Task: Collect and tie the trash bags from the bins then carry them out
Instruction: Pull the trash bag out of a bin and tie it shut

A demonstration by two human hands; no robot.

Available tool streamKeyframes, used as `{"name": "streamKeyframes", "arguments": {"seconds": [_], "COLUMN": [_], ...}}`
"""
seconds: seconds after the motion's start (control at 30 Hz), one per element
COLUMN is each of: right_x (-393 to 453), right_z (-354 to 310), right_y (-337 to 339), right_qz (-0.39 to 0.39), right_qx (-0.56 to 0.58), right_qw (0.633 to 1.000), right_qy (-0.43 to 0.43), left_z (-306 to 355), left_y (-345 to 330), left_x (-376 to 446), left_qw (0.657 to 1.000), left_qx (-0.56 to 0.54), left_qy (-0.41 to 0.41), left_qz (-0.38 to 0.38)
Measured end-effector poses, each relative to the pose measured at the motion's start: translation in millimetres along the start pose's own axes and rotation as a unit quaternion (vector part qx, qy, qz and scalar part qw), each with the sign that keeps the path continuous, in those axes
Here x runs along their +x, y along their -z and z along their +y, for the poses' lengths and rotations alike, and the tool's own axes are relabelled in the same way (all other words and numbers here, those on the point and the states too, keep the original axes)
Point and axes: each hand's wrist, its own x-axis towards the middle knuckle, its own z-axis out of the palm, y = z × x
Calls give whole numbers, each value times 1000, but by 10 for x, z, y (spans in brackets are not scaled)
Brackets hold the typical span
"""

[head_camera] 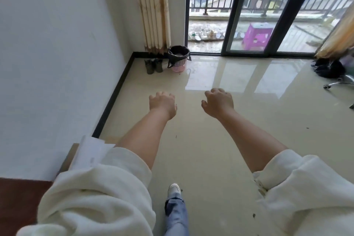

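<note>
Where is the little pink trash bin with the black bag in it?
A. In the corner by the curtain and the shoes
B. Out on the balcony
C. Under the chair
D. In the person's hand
A: the pink bin stands on the floor in the corner, beside the dark shoes and below the curtain.

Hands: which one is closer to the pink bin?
The left hand. It hangs nearer the wall, roughly in line with the pink bin and its black bag; the right hand is further out over the open floor. Both hold nothing.
</note>
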Motion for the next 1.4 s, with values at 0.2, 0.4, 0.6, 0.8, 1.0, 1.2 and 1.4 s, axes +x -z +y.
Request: {"name": "streamKeyframes", "arguments": {"seconds": [0.2, 0.4, 0.6, 0.8, 1.0, 1.2, 1.4], "right_x": [2007, 3763, 5742, 7565, 9291, 10962, 11979], "right_z": [-98, -26, 53, -122, -449, -709, -765], "right_y": [306, 384, 292, 218, -115, -829, -1533], "right_qz": [16, 7, 12, -30, -51, -91, -134], "right_qx": [35, 45, 66, 70, 75, 90, 98], "right_qw": [999, 999, 998, 997, 996, 985, 968], "right_qy": [0, -17, -1, 18, 9, -112, -190], "left_z": [-374, -605, -761, -1154, -1799, -2326, -2428], "left_y": [538, 836, 899, 1125, 1012, 577, 34], "left_x": [1886, 3651, 5546, 7227, 8978, 10992, 12479], "left_qw": [1000, 999, 998, 997, 997, 992, 979], "left_qx": [-23, -44, -64, -75, -55, -40, -16], "left_qy": [-4, -10, 11, 29, 15, -88, -168], "left_qz": [21, 19, 0, -21, -46, -85, -112]}}
